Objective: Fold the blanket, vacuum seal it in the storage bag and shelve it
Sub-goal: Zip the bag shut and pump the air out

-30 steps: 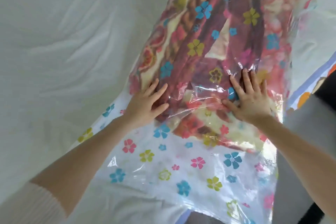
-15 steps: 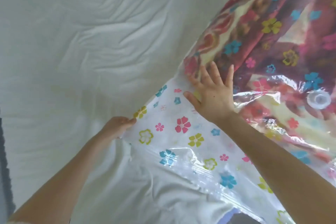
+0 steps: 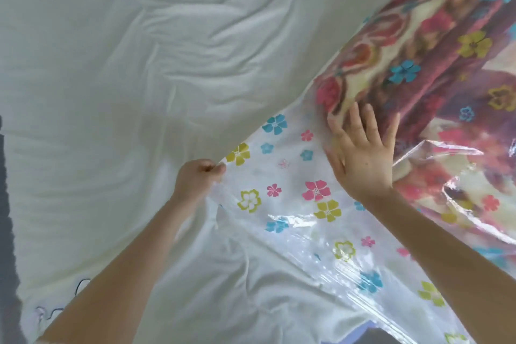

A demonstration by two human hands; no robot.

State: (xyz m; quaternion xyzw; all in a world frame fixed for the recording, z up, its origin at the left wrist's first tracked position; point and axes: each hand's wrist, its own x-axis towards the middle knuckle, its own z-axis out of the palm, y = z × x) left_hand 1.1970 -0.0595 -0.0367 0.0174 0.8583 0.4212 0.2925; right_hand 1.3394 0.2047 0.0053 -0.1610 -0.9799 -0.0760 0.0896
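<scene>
A clear storage bag (image 3: 282, 212) printed with coloured flowers lies on the bed, running from the lower middle to the upper right. Inside its far part sits the folded blanket (image 3: 418, 45), dark red and cream with a floral pattern. My left hand (image 3: 196, 180) pinches the bag's left edge near its empty end, fingers curled. My right hand (image 3: 361, 153) lies flat with fingers spread, pressing the plastic at the blanket's near corner.
A wrinkled white bed sheet (image 3: 125, 64) covers the mattress on the left and far side. A dark strip (image 3: 5, 232) marks the bed's left edge. A dark gap (image 3: 371, 336) shows past the near edge at the bottom.
A second ago both hands pressed on the bagged blanket. My left hand went to the bag's left edge and pinched it. My right hand shifted to the blanket's near corner. The view swung left.
</scene>
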